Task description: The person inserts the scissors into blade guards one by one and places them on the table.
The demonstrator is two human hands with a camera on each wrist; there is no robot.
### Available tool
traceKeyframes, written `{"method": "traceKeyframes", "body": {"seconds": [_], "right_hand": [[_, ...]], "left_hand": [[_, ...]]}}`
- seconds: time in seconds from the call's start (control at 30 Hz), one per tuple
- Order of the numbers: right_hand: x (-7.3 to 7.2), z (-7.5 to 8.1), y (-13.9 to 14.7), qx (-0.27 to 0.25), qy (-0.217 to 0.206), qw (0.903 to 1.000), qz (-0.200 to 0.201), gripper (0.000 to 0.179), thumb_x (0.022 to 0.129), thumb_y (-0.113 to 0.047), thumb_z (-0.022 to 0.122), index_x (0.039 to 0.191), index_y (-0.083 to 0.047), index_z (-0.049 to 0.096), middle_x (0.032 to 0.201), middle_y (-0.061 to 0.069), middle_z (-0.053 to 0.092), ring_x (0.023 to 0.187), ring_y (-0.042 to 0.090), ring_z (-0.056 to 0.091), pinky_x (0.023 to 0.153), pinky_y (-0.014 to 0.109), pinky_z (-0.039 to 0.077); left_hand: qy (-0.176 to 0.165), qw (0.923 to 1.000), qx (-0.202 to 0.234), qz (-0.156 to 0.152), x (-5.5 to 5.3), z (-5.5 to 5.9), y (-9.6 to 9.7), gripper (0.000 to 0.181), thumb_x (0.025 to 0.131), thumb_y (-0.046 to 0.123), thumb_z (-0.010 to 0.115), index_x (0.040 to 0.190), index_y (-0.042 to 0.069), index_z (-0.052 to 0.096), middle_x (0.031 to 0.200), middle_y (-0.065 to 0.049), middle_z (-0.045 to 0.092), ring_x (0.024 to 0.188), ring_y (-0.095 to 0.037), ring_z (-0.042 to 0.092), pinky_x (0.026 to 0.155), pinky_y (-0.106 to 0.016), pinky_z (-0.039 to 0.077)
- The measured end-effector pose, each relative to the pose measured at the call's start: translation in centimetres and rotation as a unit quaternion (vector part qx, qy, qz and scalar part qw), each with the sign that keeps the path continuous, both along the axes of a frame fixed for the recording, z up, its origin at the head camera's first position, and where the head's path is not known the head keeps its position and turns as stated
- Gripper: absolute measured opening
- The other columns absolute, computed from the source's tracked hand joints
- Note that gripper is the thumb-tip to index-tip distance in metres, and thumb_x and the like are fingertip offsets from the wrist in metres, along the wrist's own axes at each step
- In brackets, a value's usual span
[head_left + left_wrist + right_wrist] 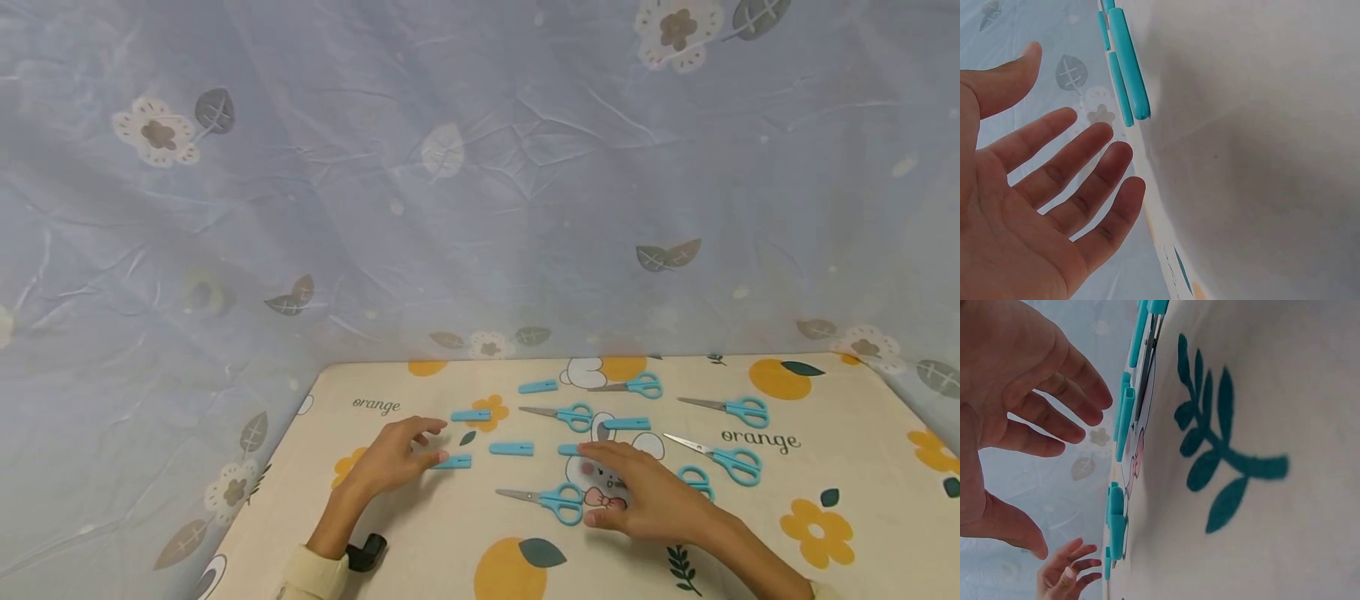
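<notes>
Reaching stage, by the look of it: nothing grasped yet.
The left hand [393, 458], wide and empty, is at a flat light-blue plastic blade cap [461, 462] on the cream, fruit-printed desk [420, 546], contact unclear; the right hand [648, 493], wide and empty, is between 2 blue-handled metal scissors [552, 497]. Next likely calls for narrowing thumb and fingers onto 1 cap.
</notes>
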State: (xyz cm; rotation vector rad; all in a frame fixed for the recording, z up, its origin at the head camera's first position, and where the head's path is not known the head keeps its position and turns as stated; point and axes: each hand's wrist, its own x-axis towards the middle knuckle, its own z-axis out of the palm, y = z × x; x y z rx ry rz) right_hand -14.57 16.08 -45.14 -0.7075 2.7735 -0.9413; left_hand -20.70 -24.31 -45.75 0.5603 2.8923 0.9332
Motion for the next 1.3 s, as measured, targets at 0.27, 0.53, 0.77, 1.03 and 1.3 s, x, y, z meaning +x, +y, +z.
{"method": "traceKeyframes", "body": {"seconds": [0.27, 0.53, 0.77, 1.03, 1.3], "right_hand": [[-0.8, -0.9, -0.3, -0.005, -0.015, 0.9998, 0.009, 0.080, 0.086, -0.052, 0.087, 0.151, -0.015, 0.060, 0.152, 0.010, 0.063, 0.148, 0.049, 0.050, 0.117, 0.075, 0.037], [-0.9, -1.0, -1.1, -0.010, 0.005, 0.9992, 0.040, 0.075, 0.087, -0.052, 0.087, 0.147, -0.014, 0.064, 0.140, 0.005, 0.070, 0.134, 0.039, 0.062, 0.112, 0.071, 0.043], [-1.2, -1.1, -1.7, -0.013, 0.010, 0.9988, 0.046, 0.074, 0.087, -0.051, 0.088, 0.146, -0.012, 0.066, 0.141, 0.006, 0.069, 0.125, 0.032, 0.065, 0.105, 0.064, 0.050], [-1.5, -1.3, -2.4, -0.011, -0.004, 0.9992, 0.038, 0.070, 0.085, -0.051, 0.089, 0.141, -0.013, 0.071, 0.134, 0.003, 0.071, 0.110, 0.019, 0.065, 0.097, 0.047, 0.055], [-2.3, -1.8, -2.6, -0.043, -0.033, 0.9969, 0.057, 0.066, 0.085, -0.040, 0.092, 0.138, -0.006, 0.071, 0.125, 0.005, 0.070, 0.080, 0.006, 0.056, 0.075, 0.024, 0.048]], "left_hand": [[-0.005, 0.9998, -0.001, -0.020, 0.1, -0.1, -0.3, 0.047, 0.100, 0.030, 0.078, 0.140, 0.006, 0.069, 0.134, -0.014, 0.074, 0.112, -0.032, 0.072, 0.090, -0.047, 0.059], [-0.002, 0.9993, 0.009, -0.038, 0.1, -0.3, -0.5, 0.047, 0.100, 0.031, 0.078, 0.138, 0.005, 0.070, 0.127, -0.014, 0.076, 0.107, -0.030, 0.073, 0.086, -0.042, 0.059], [-0.016, 0.9991, 0.005, -0.039, -0.1, -0.3, -0.4, 0.047, 0.099, 0.033, 0.079, 0.136, 0.005, 0.072, 0.125, -0.012, 0.077, 0.103, -0.026, 0.072, 0.082, -0.036, 0.058], [-0.010, 0.9989, -0.011, -0.044, -0.3, -0.4, -0.2, 0.043, 0.098, 0.033, 0.080, 0.131, 0.006, 0.075, 0.121, -0.010, 0.078, 0.097, -0.021, 0.071, 0.078, -0.029, 0.055], [-0.004, 0.9985, -0.010, -0.054, -0.6, -0.7, 0.1, 0.037, 0.097, 0.030, 0.081, 0.126, 0.006, 0.078, 0.114, -0.009, 0.080, 0.089, -0.015, 0.067, 0.072, -0.024, 0.052]]}}
